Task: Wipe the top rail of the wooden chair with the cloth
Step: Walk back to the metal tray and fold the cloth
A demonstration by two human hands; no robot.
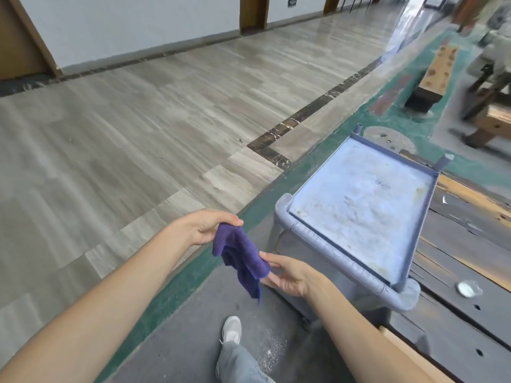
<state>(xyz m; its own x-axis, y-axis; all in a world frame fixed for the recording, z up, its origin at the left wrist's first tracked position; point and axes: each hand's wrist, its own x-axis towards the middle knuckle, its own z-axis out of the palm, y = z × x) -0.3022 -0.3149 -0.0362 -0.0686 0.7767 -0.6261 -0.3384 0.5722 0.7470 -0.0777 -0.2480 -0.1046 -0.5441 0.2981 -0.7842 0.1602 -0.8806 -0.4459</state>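
A small purple cloth point(240, 255) hangs between my two hands in front of me. My left hand point(204, 226) pinches its upper corner between thumb and fingers. My right hand point(290, 273) holds the cloth's lower right edge, fingers under it. The cloth droops loosely below both hands. A blurred wooden chair or stool point(489, 87) stands at the far right edge; its top rail cannot be made out.
A grey plastic cart with a dusty tray top point(331, 252) stands just right of my hands. A dark wooden table point(456, 313) lies beyond it. A wooden bench point(434, 73) sits farther back. Grey tiled corridor floor point(124, 134) spreads to the left. My shoe point(232, 328) is below.
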